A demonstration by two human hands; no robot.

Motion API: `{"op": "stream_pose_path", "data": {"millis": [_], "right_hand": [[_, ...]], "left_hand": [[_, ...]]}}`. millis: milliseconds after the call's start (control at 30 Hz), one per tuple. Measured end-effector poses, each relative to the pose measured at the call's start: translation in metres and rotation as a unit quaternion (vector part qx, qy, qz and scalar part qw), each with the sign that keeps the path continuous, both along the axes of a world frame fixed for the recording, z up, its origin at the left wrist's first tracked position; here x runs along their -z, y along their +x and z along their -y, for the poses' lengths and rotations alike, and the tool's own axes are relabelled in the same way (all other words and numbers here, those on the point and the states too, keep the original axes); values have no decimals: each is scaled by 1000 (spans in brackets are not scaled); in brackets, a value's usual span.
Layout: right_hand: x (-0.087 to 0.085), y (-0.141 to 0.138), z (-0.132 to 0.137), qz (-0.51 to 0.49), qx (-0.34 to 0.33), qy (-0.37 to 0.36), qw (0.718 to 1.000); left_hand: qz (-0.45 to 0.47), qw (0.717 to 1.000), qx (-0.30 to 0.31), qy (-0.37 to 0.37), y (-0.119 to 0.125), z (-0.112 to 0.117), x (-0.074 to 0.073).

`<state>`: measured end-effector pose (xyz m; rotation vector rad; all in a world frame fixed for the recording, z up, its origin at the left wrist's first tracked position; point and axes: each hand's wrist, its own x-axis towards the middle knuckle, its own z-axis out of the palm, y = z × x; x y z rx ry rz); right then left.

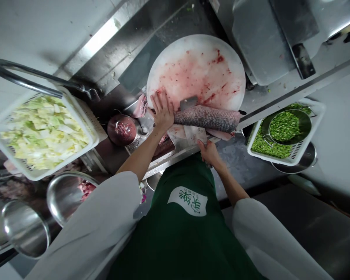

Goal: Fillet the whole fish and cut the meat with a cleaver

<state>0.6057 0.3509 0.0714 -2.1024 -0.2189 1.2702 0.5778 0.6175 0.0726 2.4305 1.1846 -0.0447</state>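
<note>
A scaly piece of fish [208, 117] lies along the near edge of a round white cutting board [175, 58] smeared with blood. My left hand [162, 111] rests with fingers stretched out at the fish's left end, partly over the board. My right hand [209, 153] is closed round the handle of a cleaver [196, 134] on the near side. The cleaver's blade runs beneath or into the fish, and its far end shows beyond it; the fish hides the middle. Pale fish pieces [221, 134] lie under the near side of the fish.
To the left stand a white basket of chopped cabbage [46, 132], a metal pot [122, 130] with reddish contents and a steel bowl [61, 194] with meat. A second cleaver [303, 60] lies upper right. Chopped greens [284, 126] fill a basket and bowl at right. A faucet [26, 72] juts in.
</note>
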Motion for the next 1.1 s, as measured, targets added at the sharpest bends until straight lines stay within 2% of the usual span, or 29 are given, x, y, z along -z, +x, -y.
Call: {"op": "stream_pose_path", "data": {"millis": [100,167,300,367,500,633,800,1100], "right_hand": [[4,-10,14,-13,-12,-16,1000],[7,-16,12,-18,0,-12,1000],[12,-21,-8,-24,44,39,998],[14,-20,-11,-38,53,60,996],[17,-19,-8,-89,77,94,989],[21,-28,-25,-85,123,109,983],[20,-43,-23,-79,118,96,985],[15,-41,-29,-51,88,74,992]], "left_hand": [[-45,999,-13,-23,0,-1,-16],[-79,997,-5,-25,2,-2,-19],[-110,993,-5,33,3,-7,-7],[-111,992,0,54,1,-10,1],[-94,994,14,59,-2,-11,7],[-97,994,19,56,-3,-13,11],[-92,994,17,62,-3,-16,16],[-78,995,22,49,-3,-17,15]]}}
